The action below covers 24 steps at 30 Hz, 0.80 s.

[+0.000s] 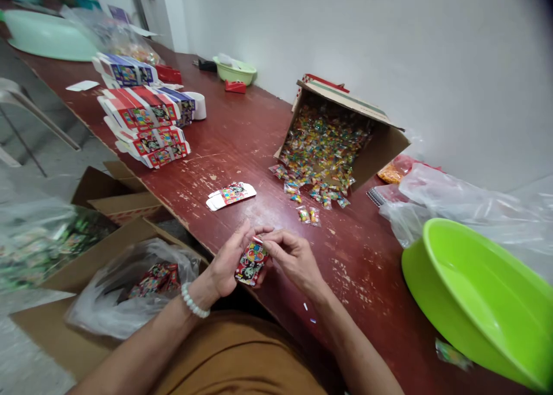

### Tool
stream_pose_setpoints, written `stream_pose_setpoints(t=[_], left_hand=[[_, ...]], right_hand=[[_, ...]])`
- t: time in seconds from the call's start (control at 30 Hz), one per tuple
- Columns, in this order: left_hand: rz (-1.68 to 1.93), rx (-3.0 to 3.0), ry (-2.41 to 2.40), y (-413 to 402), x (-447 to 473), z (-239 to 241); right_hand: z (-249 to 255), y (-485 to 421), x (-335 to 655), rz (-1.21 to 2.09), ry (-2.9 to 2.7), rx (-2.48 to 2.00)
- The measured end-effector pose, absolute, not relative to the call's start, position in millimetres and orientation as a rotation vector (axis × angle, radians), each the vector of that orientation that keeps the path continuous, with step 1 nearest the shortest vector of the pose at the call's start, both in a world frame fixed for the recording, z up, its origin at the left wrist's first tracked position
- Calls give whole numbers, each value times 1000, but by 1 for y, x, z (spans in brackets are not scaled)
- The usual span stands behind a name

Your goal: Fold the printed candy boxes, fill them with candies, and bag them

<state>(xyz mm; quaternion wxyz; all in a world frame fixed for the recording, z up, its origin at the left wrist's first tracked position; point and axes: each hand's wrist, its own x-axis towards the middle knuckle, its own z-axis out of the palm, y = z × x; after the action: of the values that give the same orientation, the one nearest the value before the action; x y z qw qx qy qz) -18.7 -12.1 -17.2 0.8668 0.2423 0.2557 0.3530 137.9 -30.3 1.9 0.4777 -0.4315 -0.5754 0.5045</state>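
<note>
My left hand (228, 259) is wrapped round a small printed candy box (252, 262), red and black with colourful pictures, held just over the table's near edge. At the box's top end, the fingers of my right hand (294, 259) pinch its white-edged flap. Whatever is inside the box is hidden. Beyond my hands, a flattened box (233, 194) with white flaps lies on the table. Two wrapped candies (308, 215) rest to the right of it, in front of a tipped cardboard carton (380, 147) that spills many small wrapped candies (324, 147).
Banded stacks of flat boxes (149, 124) stand at the left of the red table (242, 130). A green basin (432, 285) and plastic bags (466, 202) occupy the right side. Below left, an open carton (47, 326) holds a plastic bag with filled boxes (156, 280).
</note>
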Motion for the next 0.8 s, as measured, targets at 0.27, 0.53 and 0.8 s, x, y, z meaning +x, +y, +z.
stream_pose_setpoints(t=[0.27, 0.53, 0.8], left_hand=[[785, 645, 722, -16, -18, -23], [788, 489, 706, -10, -23, -20], [1132, 726, 897, -17, -53, -25]], right_hand=[[11, -19, 126, 1443, -1126, -1111], [-6, -31, 132, 1151, -1484, -1123], [-35, -40, 127, 1355, -1350, -1173]])
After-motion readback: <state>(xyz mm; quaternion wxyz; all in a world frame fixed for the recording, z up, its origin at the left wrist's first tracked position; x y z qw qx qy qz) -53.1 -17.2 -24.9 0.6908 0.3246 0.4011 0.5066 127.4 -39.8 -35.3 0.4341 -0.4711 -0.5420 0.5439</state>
